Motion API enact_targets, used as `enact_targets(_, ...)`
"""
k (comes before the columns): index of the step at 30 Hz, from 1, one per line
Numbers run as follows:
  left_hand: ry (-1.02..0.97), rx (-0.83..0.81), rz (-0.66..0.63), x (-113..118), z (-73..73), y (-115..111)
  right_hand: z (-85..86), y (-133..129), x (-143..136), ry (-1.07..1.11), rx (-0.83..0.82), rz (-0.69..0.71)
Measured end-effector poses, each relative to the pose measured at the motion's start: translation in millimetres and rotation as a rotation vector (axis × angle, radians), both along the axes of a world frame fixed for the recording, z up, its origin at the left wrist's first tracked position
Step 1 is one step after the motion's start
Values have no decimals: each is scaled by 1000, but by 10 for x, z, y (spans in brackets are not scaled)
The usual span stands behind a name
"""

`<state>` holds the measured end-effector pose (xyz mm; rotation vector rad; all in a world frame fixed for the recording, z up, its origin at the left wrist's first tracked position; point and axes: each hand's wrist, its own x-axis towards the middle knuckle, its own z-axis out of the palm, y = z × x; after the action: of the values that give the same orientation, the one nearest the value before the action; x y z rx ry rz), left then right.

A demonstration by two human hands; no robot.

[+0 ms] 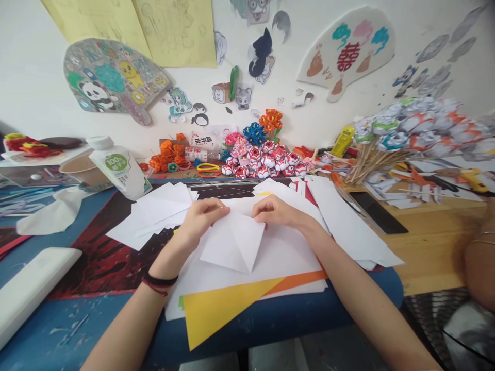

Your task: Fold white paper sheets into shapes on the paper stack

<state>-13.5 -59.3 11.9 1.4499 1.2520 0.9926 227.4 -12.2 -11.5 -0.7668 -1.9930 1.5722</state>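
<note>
A folded sheet of white paper (234, 245) is held between both hands, a crease running down its middle. My left hand (203, 217) pinches its upper left edge, thumb and fingers together. At the upper right corner my right hand (273, 211) grips it with curled fingers. Beneath lies a stack of larger white sheets (294, 252). A yellow sheet (228, 306) and an orange strip (296, 282) stick out from the stack's front edge.
White paper squares (154, 208) lie to the left, near a white bottle (118, 167) and a long white case (34, 288). Paper flowers (263, 159) stand at the back. More sheets (348, 221) and a dark phone (379, 211) lie right. A person's arm (479, 257) shows far right.
</note>
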Motion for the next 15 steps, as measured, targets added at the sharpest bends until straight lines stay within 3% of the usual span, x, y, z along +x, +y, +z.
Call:
enact_targets(5, -136, 95, 250, -282, 90, 75, 49, 5, 66, 91, -4, -182)
enact_targets(8, -179, 54, 260, -297, 64, 92, -6, 21, 26, 156, -4, -232)
enact_targets(15, -148, 32, 234, -70, -45, 71, -57, 2, -38, 85, 2, -142)
